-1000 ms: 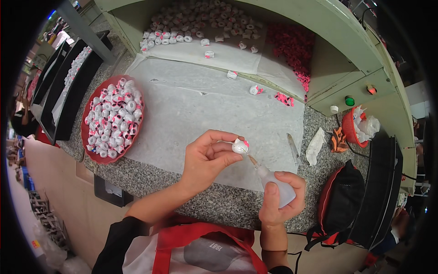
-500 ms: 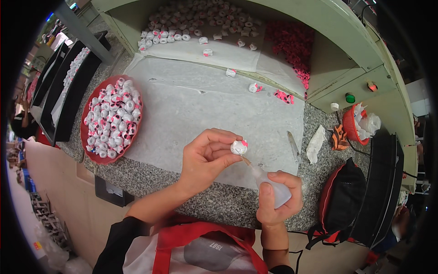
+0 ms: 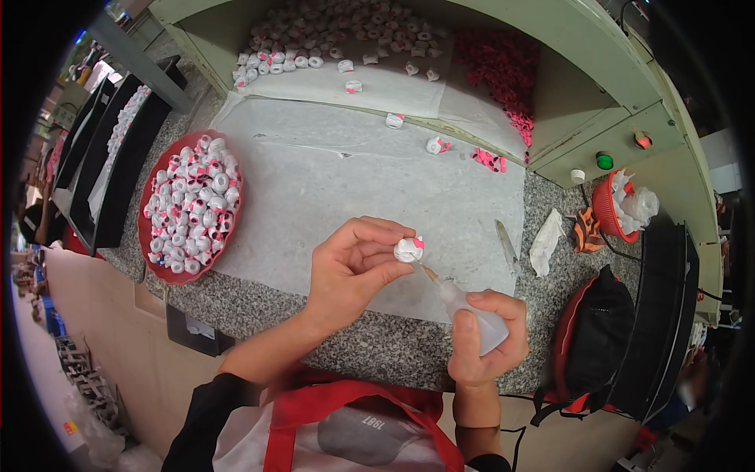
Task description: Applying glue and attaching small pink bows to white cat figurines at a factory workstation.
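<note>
Between the thumb and fingertips of my left hand (image 3: 354, 267) is a small white rounded piece (image 3: 408, 250) with a pink patch, held above the papered bench. My right hand (image 3: 489, 334) grips a translucent squeeze bottle (image 3: 481, 324), tilted so that its thin brownish nozzle points up and left. The nozzle tip is close below the white piece; whether they touch I cannot tell. Beyond my hands lie a similar white-and-pink piece (image 3: 437, 145), another white piece (image 3: 395, 120) and a little group of pink parts (image 3: 489, 160).
A red scalloped tray (image 3: 149, 256) heaped with white-and-pink pieces stands at left. The shelf holds many white pieces (image 3: 338, 31) and a pink pile (image 3: 499, 67). At right are a metal blade (image 3: 506, 240), a crumpled white cloth (image 3: 546, 242), a red basket (image 3: 604, 212) and a black-red bag (image 3: 590, 338).
My right hand and the bottle have shifted slightly right, drawing the nozzle a little away from the white piece. My left hand has moved slightly left and up, still holding the piece.
</note>
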Demonstrator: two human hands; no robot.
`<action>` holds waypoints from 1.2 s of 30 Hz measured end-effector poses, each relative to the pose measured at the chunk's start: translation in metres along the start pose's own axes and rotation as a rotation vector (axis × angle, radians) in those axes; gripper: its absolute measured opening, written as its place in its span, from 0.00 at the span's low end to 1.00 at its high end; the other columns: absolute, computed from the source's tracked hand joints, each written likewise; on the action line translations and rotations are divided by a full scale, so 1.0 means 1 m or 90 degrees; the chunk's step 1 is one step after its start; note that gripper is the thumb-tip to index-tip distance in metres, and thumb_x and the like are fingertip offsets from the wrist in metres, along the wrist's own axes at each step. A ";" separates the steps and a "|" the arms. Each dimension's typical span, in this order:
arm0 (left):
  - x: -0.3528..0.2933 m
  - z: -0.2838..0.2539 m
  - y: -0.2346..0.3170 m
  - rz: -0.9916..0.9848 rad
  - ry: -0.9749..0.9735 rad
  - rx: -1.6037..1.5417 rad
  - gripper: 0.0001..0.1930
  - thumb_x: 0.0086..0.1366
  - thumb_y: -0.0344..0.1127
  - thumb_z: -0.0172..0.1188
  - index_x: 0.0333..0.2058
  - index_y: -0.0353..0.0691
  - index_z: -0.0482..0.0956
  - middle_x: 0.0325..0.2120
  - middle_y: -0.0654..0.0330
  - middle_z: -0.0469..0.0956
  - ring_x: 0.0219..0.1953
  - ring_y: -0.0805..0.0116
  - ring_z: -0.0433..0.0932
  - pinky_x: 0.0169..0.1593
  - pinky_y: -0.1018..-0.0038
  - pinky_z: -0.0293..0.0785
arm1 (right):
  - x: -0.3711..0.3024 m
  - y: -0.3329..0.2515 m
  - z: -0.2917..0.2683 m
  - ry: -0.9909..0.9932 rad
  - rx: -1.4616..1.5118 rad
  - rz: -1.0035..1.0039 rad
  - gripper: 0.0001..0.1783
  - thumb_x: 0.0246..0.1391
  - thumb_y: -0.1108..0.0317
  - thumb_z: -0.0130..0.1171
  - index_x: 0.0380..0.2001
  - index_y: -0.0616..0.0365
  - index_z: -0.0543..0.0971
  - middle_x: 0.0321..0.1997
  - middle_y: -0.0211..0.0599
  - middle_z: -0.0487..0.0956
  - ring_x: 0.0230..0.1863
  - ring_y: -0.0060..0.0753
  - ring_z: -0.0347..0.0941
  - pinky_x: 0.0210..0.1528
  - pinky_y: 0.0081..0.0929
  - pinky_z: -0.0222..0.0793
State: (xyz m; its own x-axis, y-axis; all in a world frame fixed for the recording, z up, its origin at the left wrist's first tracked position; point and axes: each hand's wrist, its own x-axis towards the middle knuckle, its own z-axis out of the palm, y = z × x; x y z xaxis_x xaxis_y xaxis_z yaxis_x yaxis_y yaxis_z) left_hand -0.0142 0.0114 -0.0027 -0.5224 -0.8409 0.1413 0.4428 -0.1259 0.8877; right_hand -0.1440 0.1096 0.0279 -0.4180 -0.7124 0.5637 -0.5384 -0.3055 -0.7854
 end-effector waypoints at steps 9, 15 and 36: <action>0.004 -0.005 0.000 -0.143 0.040 -0.073 0.14 0.49 0.16 0.55 0.36 0.35 0.67 0.40 0.50 0.71 0.43 0.59 0.73 0.47 0.67 0.70 | 0.000 0.000 -0.002 -0.008 0.010 -0.019 0.11 0.39 0.77 0.56 0.29 0.65 0.70 0.19 0.38 0.73 0.15 0.28 0.69 0.17 0.20 0.62; 0.002 -0.008 -0.002 -0.163 0.015 -0.120 0.14 0.49 0.17 0.55 0.36 0.36 0.68 0.41 0.50 0.71 0.43 0.57 0.73 0.47 0.67 0.70 | -0.005 -0.004 0.000 -0.019 0.005 0.058 0.10 0.43 0.70 0.55 0.29 0.63 0.70 0.27 0.36 0.72 0.25 0.20 0.66 0.27 0.15 0.62; 0.008 -0.017 -0.005 -0.163 0.089 -0.085 0.13 0.49 0.16 0.55 0.35 0.34 0.68 0.38 0.52 0.73 0.40 0.61 0.74 0.46 0.70 0.70 | 0.040 0.026 0.015 0.053 0.294 0.546 0.13 0.40 0.71 0.56 0.31 0.65 0.70 0.20 0.34 0.72 0.15 0.21 0.65 0.19 0.19 0.65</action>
State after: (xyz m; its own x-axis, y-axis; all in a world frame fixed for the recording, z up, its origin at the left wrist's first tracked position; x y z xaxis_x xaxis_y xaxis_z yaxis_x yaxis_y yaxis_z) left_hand -0.0074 -0.0037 -0.0133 -0.5285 -0.8358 -0.1489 0.4069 -0.4033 0.8196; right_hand -0.1635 0.0643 0.0264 -0.5940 -0.7668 -0.2434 0.3049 0.0654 -0.9501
